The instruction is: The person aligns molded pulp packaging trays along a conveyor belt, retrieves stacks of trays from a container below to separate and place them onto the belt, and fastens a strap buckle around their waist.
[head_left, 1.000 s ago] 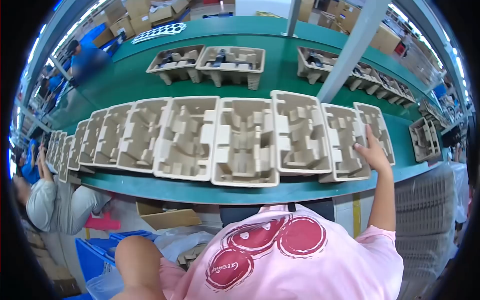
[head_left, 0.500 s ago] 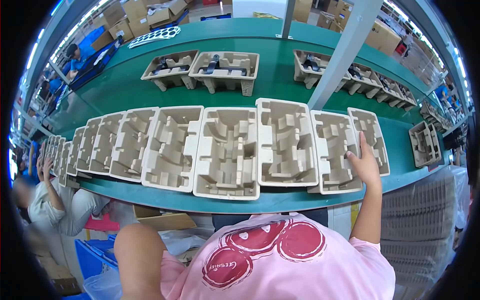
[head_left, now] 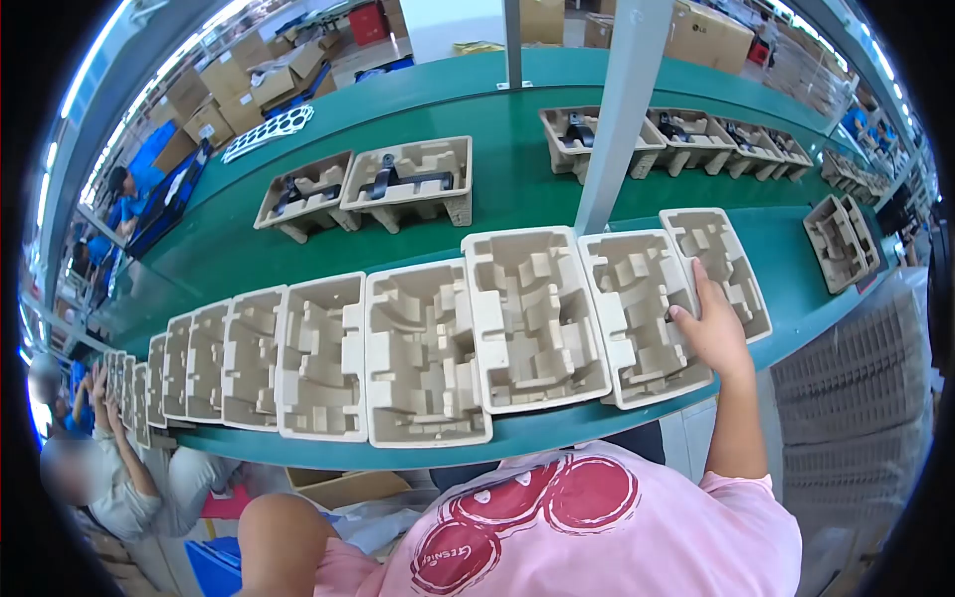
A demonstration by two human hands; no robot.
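Beige molded pulp trays stand side by side in a long row along the near edge of the green bench. My right hand rests on the adjoining rims of the second tray from the right and the rightmost tray, its fingers stretched and thumb spread over the second tray. Between these and the row's middle is a slightly raised tray. My left arm is bent at the lower left, and its hand is out of view.
Behind the row, trays holding black parts stand on the green bench. A grey metal post rises behind the trays. Stacked trays stand at the lower right. A seated person is at the far left.
The view has turned, so the tray row now slants and sits lower at the left. My right hand remains at the same two trays.
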